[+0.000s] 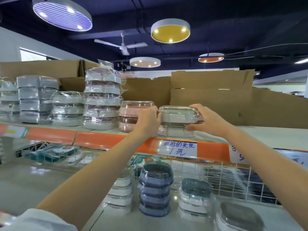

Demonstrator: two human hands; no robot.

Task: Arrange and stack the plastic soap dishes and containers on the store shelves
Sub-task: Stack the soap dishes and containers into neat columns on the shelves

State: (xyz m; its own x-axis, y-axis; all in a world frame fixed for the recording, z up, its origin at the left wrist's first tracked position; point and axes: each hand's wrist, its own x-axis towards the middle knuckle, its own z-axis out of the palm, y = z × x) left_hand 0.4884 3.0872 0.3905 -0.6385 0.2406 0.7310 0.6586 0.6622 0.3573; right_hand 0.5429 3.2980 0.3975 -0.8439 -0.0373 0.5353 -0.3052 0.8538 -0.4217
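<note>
1. Head view: my left hand [147, 120] and right hand [206, 120] each gripped an end of the wrapped soap dish [178, 114], resting on a second dish [175, 131] on the upper shelf [100, 139].
2. At nine o'clock, finished stacks [101, 99] stood; at six o'clock, lower-shelf dishes [155, 187] looked unsorted.

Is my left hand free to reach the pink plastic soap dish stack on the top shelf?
Probably yes: left hand grips the clear wrapped soap dish right beside the pink stack, nothing between.
</note>
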